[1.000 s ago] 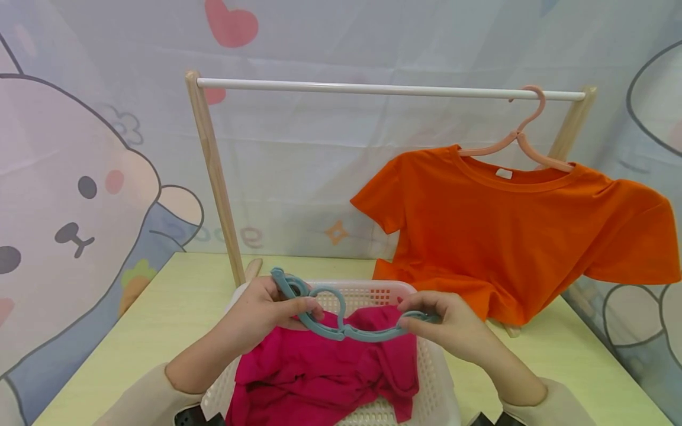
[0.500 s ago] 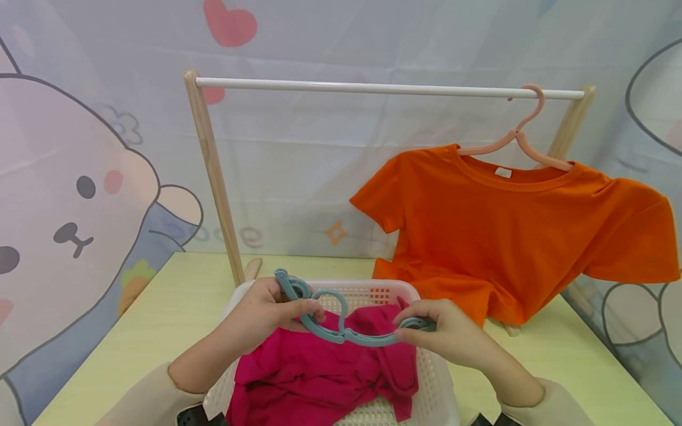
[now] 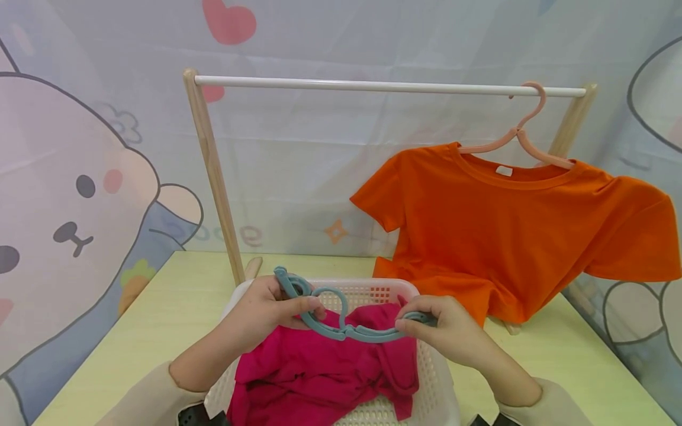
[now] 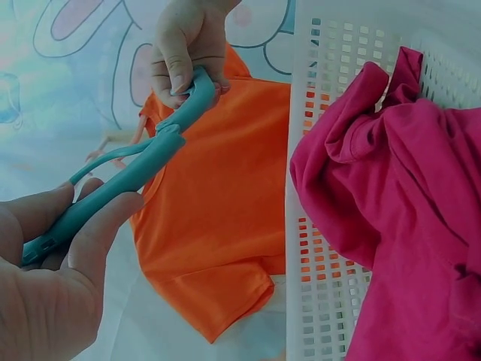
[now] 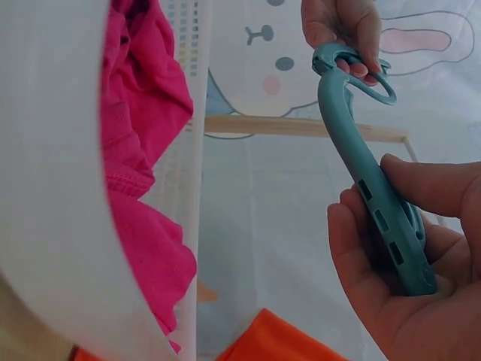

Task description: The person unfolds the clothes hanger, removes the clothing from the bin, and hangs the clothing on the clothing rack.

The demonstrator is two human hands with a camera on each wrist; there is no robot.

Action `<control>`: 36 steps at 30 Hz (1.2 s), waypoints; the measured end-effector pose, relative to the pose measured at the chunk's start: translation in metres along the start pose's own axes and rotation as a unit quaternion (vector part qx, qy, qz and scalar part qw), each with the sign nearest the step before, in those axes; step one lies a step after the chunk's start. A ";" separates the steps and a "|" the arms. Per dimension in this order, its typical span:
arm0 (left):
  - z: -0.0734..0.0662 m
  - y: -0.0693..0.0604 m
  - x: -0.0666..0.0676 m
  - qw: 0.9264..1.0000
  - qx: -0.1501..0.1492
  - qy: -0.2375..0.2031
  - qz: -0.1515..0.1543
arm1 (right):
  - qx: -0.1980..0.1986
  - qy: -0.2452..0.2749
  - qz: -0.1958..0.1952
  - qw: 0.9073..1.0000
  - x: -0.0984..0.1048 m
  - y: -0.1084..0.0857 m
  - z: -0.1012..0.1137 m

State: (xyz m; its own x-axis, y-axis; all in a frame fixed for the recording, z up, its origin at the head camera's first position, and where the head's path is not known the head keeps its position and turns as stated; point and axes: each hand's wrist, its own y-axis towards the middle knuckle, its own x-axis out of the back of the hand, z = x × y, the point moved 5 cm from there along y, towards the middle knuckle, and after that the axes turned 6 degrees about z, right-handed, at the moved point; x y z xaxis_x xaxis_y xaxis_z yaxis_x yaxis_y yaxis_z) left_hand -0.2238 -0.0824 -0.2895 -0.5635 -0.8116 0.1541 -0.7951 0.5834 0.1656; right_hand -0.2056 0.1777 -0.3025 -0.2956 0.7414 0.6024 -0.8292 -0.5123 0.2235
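Stretching roughly side to side, the blue hanger [image 3: 331,332] runs hand to hand, left end tipped up. Left hand [image 3: 274,307] pinches one side, right hand [image 3: 447,326] the other, so neither's really nearer. Pink cloth [image 3: 325,367] sits below them in the basket [image 3: 438,378].

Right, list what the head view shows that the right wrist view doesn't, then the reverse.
Only the head view: the pink hanger in the neck of the orange shirt, and the white label at its collar.

Only the right wrist view: a row of dark rectangular slots along the blue hanger.

Both: the left hand and right hand holding the blue hanger, magenta cloth in the white basket, and some of the orange shirt.
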 end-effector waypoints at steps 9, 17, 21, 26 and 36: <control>0.000 -0.001 0.001 1.000 -0.006 0.006 -0.001 | 0.001 0.023 -0.039 0.999 0.002 0.001 0.001; -0.001 -0.003 0.002 1.000 -0.006 0.011 -0.009 | -0.010 0.034 -0.076 0.996 0.006 0.000 0.002; -0.002 -0.003 0.002 1.000 -0.003 0.014 -0.014 | -0.015 0.047 -0.100 0.994 0.008 0.000 0.002; -0.002 -0.004 0.002 1.000 -0.006 0.016 -0.017 | -0.013 0.054 -0.131 0.990 0.011 -0.002 0.004; -0.003 -0.005 0.004 0.999 -0.012 0.018 -0.026 | 0.004 0.075 -0.189 0.979 0.022 -0.006 0.006</control>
State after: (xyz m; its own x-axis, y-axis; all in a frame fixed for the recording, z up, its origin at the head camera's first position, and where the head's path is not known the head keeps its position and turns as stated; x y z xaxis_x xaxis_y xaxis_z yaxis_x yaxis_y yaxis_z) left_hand -0.2220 -0.0887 -0.2867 -0.5123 -0.8400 0.1788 -0.8175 0.5408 0.1979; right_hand -0.2041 0.1946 -0.2855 -0.0340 0.9336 0.3568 -0.8892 -0.1912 0.4156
